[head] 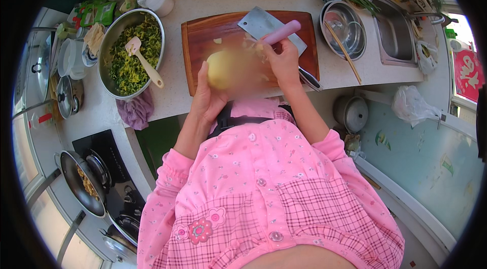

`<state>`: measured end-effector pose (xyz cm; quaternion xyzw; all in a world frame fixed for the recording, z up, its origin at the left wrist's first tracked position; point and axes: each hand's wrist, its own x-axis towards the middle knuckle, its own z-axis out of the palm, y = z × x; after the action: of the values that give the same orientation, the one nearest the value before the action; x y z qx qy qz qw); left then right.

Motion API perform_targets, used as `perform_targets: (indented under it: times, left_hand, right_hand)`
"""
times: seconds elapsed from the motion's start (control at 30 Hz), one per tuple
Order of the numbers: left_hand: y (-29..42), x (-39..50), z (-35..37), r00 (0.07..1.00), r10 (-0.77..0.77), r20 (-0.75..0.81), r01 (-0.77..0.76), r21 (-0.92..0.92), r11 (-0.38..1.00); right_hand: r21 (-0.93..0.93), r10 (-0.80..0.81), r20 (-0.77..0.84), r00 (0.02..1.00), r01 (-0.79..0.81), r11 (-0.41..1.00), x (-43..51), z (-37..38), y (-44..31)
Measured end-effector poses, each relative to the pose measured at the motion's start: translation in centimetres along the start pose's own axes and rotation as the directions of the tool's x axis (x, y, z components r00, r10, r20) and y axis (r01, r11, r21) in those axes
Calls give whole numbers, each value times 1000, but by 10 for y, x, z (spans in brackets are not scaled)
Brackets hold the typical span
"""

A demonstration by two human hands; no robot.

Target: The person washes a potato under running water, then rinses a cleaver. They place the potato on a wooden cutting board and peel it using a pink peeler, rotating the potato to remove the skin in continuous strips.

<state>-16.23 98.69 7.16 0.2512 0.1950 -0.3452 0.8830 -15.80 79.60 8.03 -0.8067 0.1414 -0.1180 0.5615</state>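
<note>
My left hand (208,97) holds a large pale yellow, peeled-looking round fruit or vegetable (220,69) over the near part of a wooden cutting board (194,40). A blurred patch hides its right side. My right hand (283,57) grips a tool by its pink handle (283,32); the tool's working end is not clear. Beneath that handle a metal cleaver blade (260,21) lies on the board, its dark handle (310,78) reaching over the near right edge. Small pale scraps (217,41) are scattered on the board.
Left of the board stands a metal bowl (162,48) of chopped greens with a spatula (146,65), beside a purple cloth (136,109). Chopsticks (342,52) rest across metal bowls (361,29) at right, near the sink (395,33). A pan (68,177) sits by the stove at lower left.
</note>
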Motion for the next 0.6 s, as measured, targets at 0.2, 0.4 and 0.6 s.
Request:
perform_targets:
  times: [0.2, 0.4, 0.6]
  left_hand:
    - [-2, 1, 2, 1000, -6, 10, 6, -48, 999]
    - [-4, 0, -2, 1000, -7, 3, 7, -55, 998]
    - [-6, -2, 3, 999, 24, 28, -24, -1, 1000]
  right_hand:
    - [508, 34, 124, 992, -93, 856, -15, 8, -15]
    - [534, 7, 245, 969, -141, 834, -24, 13, -23]
    - [507, 12, 297, 955, -169, 845, -27, 12, -24]
